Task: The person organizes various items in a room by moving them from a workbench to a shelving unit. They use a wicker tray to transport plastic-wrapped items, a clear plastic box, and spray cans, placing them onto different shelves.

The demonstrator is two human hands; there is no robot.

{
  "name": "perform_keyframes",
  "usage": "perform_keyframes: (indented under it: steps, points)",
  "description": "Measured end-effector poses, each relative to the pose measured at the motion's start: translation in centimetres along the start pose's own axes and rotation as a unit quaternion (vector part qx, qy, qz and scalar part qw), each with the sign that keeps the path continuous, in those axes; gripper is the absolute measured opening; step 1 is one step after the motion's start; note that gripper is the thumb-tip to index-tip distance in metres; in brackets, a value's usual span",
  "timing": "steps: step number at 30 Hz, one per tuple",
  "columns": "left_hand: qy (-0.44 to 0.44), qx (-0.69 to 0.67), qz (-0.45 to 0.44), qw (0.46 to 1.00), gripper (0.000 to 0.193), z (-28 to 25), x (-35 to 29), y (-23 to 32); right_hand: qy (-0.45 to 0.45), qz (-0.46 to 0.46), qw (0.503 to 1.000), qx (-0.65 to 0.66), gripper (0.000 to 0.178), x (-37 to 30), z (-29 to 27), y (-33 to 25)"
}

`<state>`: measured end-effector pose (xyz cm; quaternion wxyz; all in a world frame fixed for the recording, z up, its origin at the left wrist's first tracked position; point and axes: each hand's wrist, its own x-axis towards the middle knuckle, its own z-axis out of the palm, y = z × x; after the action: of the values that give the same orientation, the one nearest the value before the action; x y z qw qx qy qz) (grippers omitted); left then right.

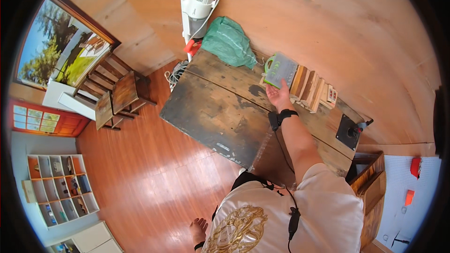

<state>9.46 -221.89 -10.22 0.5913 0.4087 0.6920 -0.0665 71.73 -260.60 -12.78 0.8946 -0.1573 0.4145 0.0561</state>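
My right hand (280,96) reaches across the wooden workbench (220,107), at the near edge of a clear plastic case (282,69) with a bright green handle and trim. The thumb lies over the case's edge, and the other fingers are partly hidden against it. Beside the case, to the right, stands a row of wooden blocks (307,86). Low at my left side hangs my left hand (199,226), away from the bench, its fingers apart and nothing in it.
Behind the bench are a green plastic bag (228,42) and a white stick vacuum (198,7). A black plate with a clamp-like fitting (349,132) sits at the bench's right end. Wooden chairs (117,93) and a cubby shelf (63,188) stand to the left.
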Motion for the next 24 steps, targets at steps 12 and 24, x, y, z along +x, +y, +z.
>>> perform_keyframes:
  steps: [12, 24]
  points:
    - [0.014, -0.015, -0.046, 0.999, 0.040, 0.4, -1.6, -2.1, 0.075, 0.027, 0.989, 0.124, 0.044, 4.1, 0.6, -0.1]
    - [0.017, -0.097, -0.045, 0.994, 0.041, 1.3, 1.0, -2.6, 0.026, -0.063, 0.997, 0.031, 0.052, 3.1, 0.0, -0.4]
